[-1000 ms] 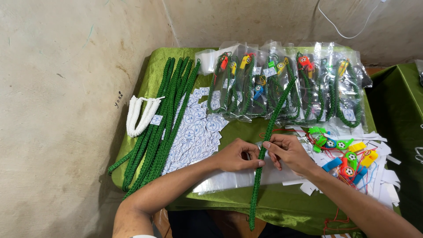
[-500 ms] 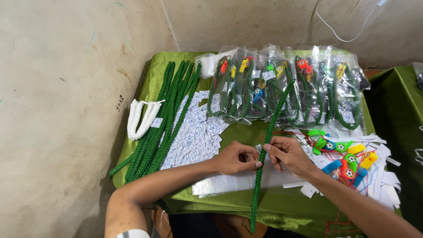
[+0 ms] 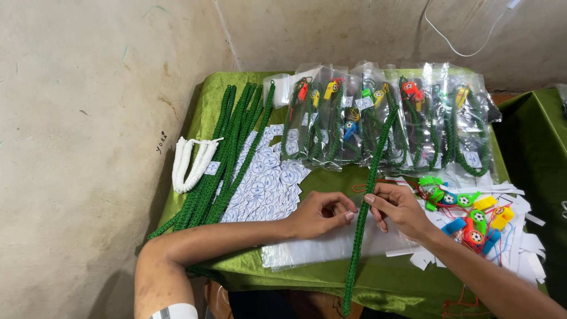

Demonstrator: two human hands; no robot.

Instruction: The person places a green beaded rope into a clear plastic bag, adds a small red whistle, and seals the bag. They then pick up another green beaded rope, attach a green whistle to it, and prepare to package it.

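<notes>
While the green braided cord (image 3: 367, 195) lies stretched straight across the green tablecloth (image 3: 407, 283), I pinch it mid-length between my left hand (image 3: 322, 214) and right hand (image 3: 397, 208), loose cords (image 3: 233, 150) and whistles (image 3: 466, 212) flanking within reach.

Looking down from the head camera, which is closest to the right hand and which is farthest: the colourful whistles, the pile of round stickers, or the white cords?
From the right hand:
1. Whistles, just to its right.
2. Stickers, to the left, past the left hand.
3. White cords, farthest, at the table's left edge.
</notes>
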